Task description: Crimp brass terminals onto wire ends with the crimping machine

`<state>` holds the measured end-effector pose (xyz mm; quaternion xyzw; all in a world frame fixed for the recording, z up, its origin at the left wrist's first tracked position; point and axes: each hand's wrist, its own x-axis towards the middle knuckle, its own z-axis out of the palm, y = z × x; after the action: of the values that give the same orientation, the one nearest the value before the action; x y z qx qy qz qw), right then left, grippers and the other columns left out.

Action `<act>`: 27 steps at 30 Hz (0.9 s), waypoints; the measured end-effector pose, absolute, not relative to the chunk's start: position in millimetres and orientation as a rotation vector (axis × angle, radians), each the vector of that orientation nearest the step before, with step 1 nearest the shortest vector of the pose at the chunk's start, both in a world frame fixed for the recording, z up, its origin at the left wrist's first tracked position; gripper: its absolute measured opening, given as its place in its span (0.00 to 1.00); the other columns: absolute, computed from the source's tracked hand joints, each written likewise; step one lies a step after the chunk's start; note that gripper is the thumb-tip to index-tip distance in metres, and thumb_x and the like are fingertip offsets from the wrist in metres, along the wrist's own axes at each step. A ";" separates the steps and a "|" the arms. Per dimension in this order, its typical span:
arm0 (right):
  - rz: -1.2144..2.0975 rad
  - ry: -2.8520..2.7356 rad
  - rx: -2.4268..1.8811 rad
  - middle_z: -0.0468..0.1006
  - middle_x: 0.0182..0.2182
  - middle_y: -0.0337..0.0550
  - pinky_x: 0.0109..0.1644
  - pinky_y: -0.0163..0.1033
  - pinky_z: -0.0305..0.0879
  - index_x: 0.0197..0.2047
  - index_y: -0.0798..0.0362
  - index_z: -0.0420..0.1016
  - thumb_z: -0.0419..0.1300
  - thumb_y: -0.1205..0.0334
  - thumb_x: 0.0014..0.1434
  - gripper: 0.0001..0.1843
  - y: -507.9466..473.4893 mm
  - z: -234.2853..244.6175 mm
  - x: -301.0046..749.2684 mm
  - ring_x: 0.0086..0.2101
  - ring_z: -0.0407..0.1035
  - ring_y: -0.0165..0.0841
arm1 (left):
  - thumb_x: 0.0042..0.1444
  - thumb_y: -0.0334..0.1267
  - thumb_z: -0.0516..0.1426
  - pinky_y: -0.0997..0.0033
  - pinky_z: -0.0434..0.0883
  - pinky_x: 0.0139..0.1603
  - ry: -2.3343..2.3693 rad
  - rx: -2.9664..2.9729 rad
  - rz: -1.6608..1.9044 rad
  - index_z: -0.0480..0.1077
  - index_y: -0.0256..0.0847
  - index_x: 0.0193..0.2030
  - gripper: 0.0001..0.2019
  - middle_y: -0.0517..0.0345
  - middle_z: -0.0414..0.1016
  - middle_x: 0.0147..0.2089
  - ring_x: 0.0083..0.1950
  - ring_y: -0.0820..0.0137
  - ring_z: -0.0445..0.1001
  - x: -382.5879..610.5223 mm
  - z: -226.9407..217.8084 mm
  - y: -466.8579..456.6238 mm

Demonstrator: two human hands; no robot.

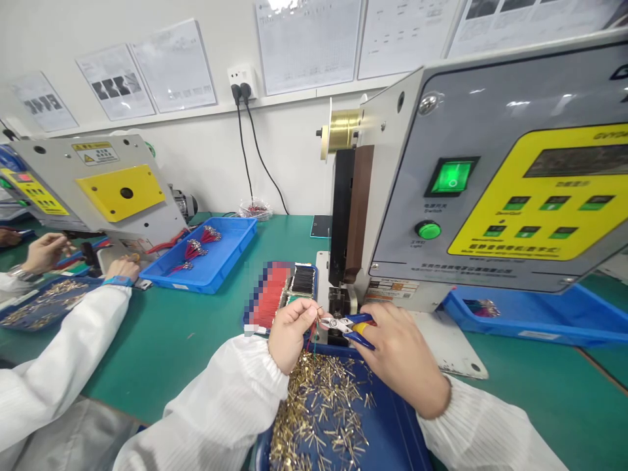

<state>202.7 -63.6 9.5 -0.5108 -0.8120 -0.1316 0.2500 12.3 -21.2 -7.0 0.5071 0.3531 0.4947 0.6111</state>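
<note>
two bare hands are brought almost together, and the whole thing seems to hinge on the tiny gap between them. a few thin red and green plastic-coated wires (314,339) are pinched narrow between thumb and fingertips of the left hand (296,327), with their long axis running more or less straight down. a pair of small steel pliers with dark blue and orange grips (337,324) is held in the right hand (400,353), fingers wrapped round the handles; whether the jaws are parted can't be made out. the pliers are held nearly crosswise, nose pointed left at the pinch, so the wires are faced side-on (actual contact at the tip can't be confirmed, too small). so the wires are found to the left of the right hand, just past the nose, with the left hand clearly nearer. all this is held in front of a small black metal press head (338,302), over the far edge of a dark blue plastic tray (392,425) strewn with gold-coloured metal pins (338,418).
</note>
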 end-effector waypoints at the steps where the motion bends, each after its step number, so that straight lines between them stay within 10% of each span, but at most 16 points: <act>1: -0.346 -2.214 -1.385 0.73 0.37 0.47 0.39 0.43 0.58 0.31 0.53 0.77 0.63 0.61 0.55 0.05 -63.6 9.2 202.7 0.37 0.63 0.39 | 0.56 0.45 0.58 0.75 0.64 0.30 0.807 1.163 1.139 0.70 0.37 0.32 0.12 0.56 0.77 0.31 0.26 0.76 0.67 12.5 -6.9 -21.2; 27: -0.390 -2.047 -1.510 0.73 0.27 0.47 0.35 0.43 0.63 0.28 0.54 0.69 0.55 0.51 0.61 0.16 -63.2 4.5 199.5 0.31 0.68 0.39 | 0.54 0.45 0.59 0.74 0.69 0.32 1.011 1.285 1.295 0.71 0.38 0.33 0.12 0.58 0.76 0.31 0.30 0.73 0.72 14.3 5.4 -23.4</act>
<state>199.5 -63.2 4.5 -0.5633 -0.7635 -0.1454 0.2804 14.3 -23.4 5.4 0.5322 0.4187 0.5364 0.5037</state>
